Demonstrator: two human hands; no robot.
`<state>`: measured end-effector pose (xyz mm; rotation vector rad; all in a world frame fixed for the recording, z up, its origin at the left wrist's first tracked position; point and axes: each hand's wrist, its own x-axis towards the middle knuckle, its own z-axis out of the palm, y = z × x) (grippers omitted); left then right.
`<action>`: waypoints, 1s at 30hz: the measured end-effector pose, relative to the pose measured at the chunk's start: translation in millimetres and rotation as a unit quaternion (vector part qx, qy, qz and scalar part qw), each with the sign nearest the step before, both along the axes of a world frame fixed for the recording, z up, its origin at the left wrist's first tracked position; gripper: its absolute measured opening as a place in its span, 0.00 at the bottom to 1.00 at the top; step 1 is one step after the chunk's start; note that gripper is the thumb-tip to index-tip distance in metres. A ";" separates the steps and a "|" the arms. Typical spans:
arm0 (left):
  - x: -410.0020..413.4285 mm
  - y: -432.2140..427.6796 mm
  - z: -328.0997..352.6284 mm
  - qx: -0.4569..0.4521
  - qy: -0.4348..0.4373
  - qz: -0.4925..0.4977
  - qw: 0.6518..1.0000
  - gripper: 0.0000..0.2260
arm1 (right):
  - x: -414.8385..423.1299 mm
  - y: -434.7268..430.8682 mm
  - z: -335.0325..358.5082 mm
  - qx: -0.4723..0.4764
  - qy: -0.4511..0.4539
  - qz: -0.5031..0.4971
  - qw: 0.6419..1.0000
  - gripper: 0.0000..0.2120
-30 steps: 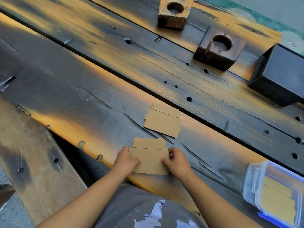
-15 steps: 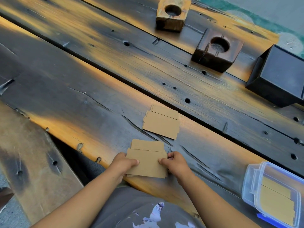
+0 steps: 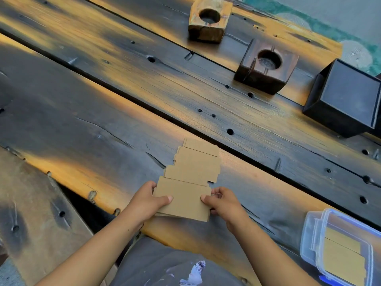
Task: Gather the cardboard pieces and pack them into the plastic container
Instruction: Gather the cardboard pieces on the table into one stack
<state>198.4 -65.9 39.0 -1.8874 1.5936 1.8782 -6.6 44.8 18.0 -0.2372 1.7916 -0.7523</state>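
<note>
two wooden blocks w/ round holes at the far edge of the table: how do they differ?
The lighter wooden block is tan with worn edges; the darker wooden block is deep reddish-brown. The darker one has slots cut into its top and side; I see none so clear on the lighter one. The lighter one sits farther left and farther away; the darker one is next to the black box. Both are squarish, have one round hole on top and rest on the table.

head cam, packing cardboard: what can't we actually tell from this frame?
- Held stack of cardboard: piece count; only the top sheet shows, head view.
- Plastic container: cut off by the right and bottom edges; fill level unclear.
- Second cardboard pile: near edge covered by the held stack; contact unclear.
- Left hand, right hand: fingers underneath hidden.
</note>
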 end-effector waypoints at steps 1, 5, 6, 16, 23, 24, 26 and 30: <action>-4.5 -4.8 1.1 -0.006 0.003 -0.005 1.000 0.18 | -4.9 -4.4 0.8 -0.005 0.010 -0.002 1.000 0.14; -30.6 -23.0 3.4 -0.040 0.010 0.003 0.999 0.22 | -25.7 -24.9 -0.4 -0.010 0.055 -0.001 0.998 0.17; -38.3 -27.4 3.3 -0.048 0.013 0.005 0.999 0.23 | -30.9 -31.0 -0.3 -0.013 0.065 -0.006 0.998 0.17; -94.2 -66.6 -8.1 -0.098 -0.013 -0.023 0.995 0.17 | -73.2 -71.0 -10.7 -0.004 0.101 -0.038 0.994 0.16; -99.7 -69.8 -24.8 -0.080 -0.047 -0.030 0.995 0.23 | -67.3 -77.3 -25.2 0.037 0.134 0.005 0.990 0.17; -99.2 -70.2 -26.3 -0.078 -0.048 -0.033 0.995 0.23 | -67.1 -77.1 -25.3 0.039 0.138 0.007 0.990 0.17; -98.1 -71.1 -27.4 -0.077 -0.050 -0.041 0.995 0.23 | -67.8 -76.9 -24.4 0.036 0.140 0.012 0.989 0.16; -94.6 -72.8 -28.8 -0.075 -0.046 -0.056 0.995 0.23 | -73.0 -75.7 -22.0 0.029 0.145 0.043 0.988 0.13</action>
